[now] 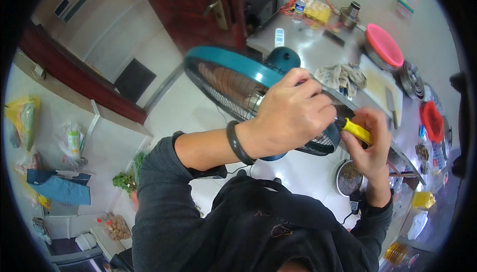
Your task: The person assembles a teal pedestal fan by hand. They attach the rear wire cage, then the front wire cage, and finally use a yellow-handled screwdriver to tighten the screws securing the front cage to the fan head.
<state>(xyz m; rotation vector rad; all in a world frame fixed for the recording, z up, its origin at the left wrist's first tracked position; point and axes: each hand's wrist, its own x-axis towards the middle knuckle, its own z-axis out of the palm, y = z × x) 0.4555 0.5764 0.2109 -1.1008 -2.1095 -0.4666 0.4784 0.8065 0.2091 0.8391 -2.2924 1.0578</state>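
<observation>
A standing fan (pixel 223 63) with a teal rim and dark wire grille is tilted in front of me. My left hand (pixel 295 110), a dark bangle on its wrist, is closed over the fan's rim with fingers curled. In my right hand (pixel 367 140) is a screwdriver (pixel 358 132) with a yellow handle, gripped between thumb and fingers. Its dark shaft points left at the rim beside my left fingers; those fingers hide the tip. Behind the rim shows the fan's teal motor housing (pixel 284 59).
On the metal counter to the right lie a grey cloth (pixel 340 77), a cutting board (pixel 372 76), a knife (pixel 391 107) and a pink basin (pixel 385 46). A metal bowl (pixel 349 178) sits on the floor below. A dark red door (pixel 191 8) stands at the back; greens (pixel 126 178) lie left.
</observation>
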